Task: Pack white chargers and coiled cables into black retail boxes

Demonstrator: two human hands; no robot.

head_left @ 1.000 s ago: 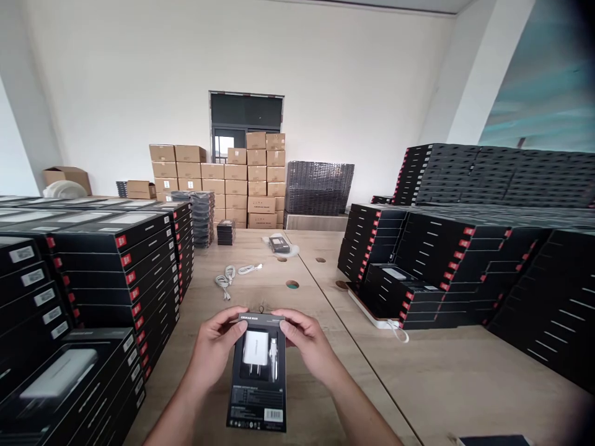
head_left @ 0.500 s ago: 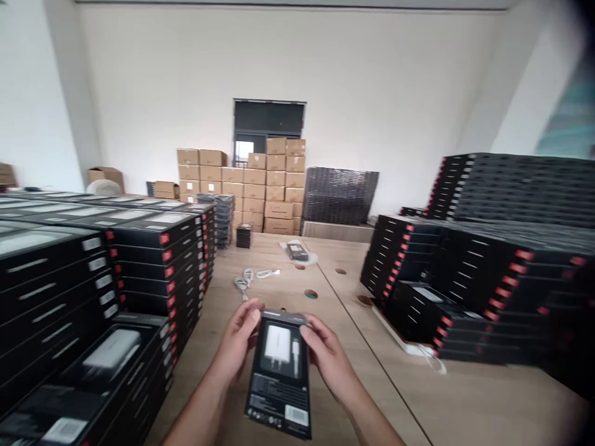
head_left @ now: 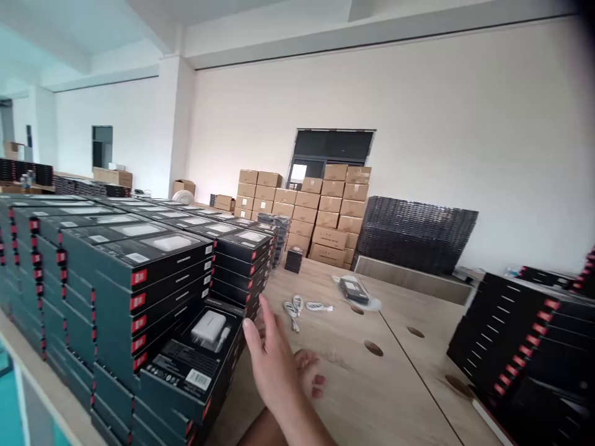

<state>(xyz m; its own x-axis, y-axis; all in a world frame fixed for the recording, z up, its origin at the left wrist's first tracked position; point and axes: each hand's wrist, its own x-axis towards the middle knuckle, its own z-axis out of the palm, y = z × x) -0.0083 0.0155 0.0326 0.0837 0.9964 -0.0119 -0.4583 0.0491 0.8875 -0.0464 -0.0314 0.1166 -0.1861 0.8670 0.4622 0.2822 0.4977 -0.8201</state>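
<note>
A black retail box [head_left: 174, 362] with a white charger [head_left: 209, 325] and cable pictured or showing on its face lies on top of the low near stack at the left. My right hand [head_left: 274, 362] reaches across just right of that box, thumb and fingers apart, with nothing in it. Behind the right wrist, my left hand [head_left: 307, 371] is partly hidden and blurred, its fingers loosely bent and no object visible in it. Further along the table lie coiled white cables [head_left: 294, 308] and a packaged box [head_left: 353, 290] on clear plastic.
Tall stacks of black boxes [head_left: 171, 272] crowd the left side of the table [head_left: 334, 337]. Another stack [head_left: 506, 337] stands at the right. Cable holes [head_left: 373, 348] pierce the tabletop. Cardboard cartons [head_left: 302, 214] and piled black trays [head_left: 413, 232] stand at the back.
The black charger box held in both hands has left them. My right hand has swung left to the near stack, crossing in front of my left. The view has turned left.
</note>
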